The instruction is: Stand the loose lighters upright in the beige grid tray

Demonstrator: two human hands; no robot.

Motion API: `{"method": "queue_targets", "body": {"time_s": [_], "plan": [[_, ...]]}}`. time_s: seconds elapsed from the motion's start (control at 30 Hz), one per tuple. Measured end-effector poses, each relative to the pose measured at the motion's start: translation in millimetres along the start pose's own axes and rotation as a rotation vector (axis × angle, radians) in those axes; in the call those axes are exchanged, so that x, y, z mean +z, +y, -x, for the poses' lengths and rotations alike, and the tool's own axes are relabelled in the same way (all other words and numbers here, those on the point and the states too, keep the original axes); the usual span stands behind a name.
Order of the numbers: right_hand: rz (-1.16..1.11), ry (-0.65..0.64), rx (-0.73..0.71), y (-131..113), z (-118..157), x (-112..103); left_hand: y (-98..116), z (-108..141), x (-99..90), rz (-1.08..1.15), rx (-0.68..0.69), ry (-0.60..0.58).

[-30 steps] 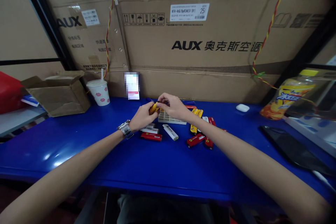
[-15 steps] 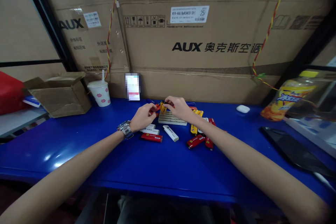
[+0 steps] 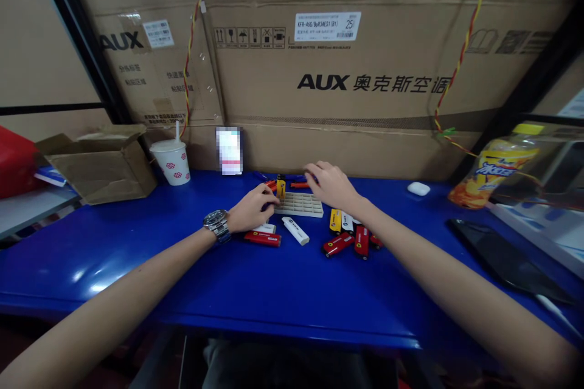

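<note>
A pale compartment tray (image 3: pixel 301 205) lies on the blue table, with a yellow lighter (image 3: pixel 281 188) upright at its left end. My left hand (image 3: pixel 252 209) is beside that end, its fingers bent close to the lighter; what its fingertips hold, if anything, is hidden. My right hand (image 3: pixel 331 185) hovers above the tray's right back corner, fingers loosely apart and nothing visible in them. A white lighter (image 3: pixel 295 231) and a red lighter (image 3: pixel 263 239) lie in front of the tray. To the right are another yellow lighter (image 3: pixel 335 220) and several red ones (image 3: pixel 338 244).
At the left stand an open carton (image 3: pixel 104 167) and a paper cup (image 3: pixel 171 161) with a straw. A phone (image 3: pixel 230 151) leans at the back. A white case (image 3: pixel 418 188), a drink bottle (image 3: pixel 497 167) and a black object (image 3: pixel 506 261) are at the right.
My right hand has moved away from the yellow lighter, rightward and slightly up, and its fingers have opened. The yellow lighter now stands free of it. My left hand has shifted slightly down and right.
</note>
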State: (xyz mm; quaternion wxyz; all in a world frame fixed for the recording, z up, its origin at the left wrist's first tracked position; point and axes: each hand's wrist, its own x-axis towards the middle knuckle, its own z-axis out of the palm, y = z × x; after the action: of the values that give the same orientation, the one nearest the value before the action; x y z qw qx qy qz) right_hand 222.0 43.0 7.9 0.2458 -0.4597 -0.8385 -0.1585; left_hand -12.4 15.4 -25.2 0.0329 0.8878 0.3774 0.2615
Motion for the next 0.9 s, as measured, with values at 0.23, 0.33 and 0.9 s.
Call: {"method": "queue_targets", "body": {"time_s": [0.23, 0.33, 0.9], "plan": [[-0.056, -0.227, 0.203, 65.3, 27.7, 9.8, 4.1, -1.3, -2.1, 0.012, -0.015, -0.052], [-0.054, -0.259, 0.202, 69.9, 33.6, 15.4, 5.9, -2.0, -3.2, 0.008, -0.006, -0.059], [-0.173, -0.492, -0.02, 59.4, 32.5, -3.2, 4.4, -2.1, -0.9, -0.032, 0.045, -0.116]]}}
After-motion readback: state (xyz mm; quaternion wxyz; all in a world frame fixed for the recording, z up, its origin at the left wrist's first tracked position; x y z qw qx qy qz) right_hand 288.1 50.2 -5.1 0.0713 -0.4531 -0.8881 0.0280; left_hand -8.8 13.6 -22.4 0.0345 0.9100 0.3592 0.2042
